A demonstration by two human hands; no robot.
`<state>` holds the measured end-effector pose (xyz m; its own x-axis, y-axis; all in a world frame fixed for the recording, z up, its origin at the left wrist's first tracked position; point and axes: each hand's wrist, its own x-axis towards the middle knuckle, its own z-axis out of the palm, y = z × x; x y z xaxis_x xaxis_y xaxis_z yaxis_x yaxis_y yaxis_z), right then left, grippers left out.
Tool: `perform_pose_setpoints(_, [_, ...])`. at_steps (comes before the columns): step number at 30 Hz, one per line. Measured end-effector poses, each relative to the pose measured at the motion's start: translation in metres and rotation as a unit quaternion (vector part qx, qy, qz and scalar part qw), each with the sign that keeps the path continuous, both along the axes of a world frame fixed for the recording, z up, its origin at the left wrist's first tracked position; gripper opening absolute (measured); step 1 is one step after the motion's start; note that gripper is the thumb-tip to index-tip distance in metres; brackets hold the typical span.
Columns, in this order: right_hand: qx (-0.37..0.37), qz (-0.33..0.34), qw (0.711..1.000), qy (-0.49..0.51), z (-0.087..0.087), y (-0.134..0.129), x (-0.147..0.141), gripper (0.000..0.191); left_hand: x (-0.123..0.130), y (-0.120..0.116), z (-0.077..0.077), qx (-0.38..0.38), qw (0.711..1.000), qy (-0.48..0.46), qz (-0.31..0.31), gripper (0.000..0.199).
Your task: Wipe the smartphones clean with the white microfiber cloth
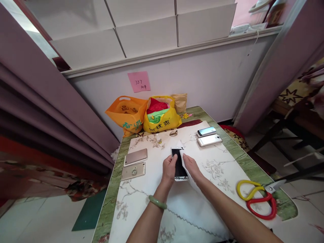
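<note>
A white-framed phone with a dark screen (179, 167) is held above the middle of the table. My left hand (169, 167) grips its left edge, thumb on the screen. My right hand (191, 166) holds a white cloth (191, 180) against the phone's right side, fingers pressed together. To the left lie a rose-coloured phone (136, 156) and a gold phone with a ring on its back (133, 171). Two more phones lie at the back right, one with a bright screen (207, 131) and a white one (209, 140).
Scissors with yellow and red handles (262, 199) lie at the right edge of the table (157, 192). Along the wall stand an orange bag (129, 114), a filled yellow bag (162, 125) and a brown packet (180, 103). A small bottle (159, 138) stands in front.
</note>
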<state>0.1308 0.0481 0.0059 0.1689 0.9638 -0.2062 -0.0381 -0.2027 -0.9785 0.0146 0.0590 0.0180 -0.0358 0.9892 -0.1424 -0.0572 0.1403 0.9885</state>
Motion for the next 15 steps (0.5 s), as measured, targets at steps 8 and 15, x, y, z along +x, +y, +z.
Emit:
perform_pose_setpoints(8, [-0.027, -0.111, 0.989, 0.088, 0.001, -0.032, -0.023, 0.052, 0.017, 0.016, -0.005, 0.050, 0.984, 0.038, 0.167, 0.041])
perform_pose_setpoints(15, [-0.037, -0.153, 0.979, 0.129, 0.007, -0.042, -0.048, 0.053, 0.022, 0.009, 0.002, 0.103, 0.959, 0.061, 0.258, 0.038])
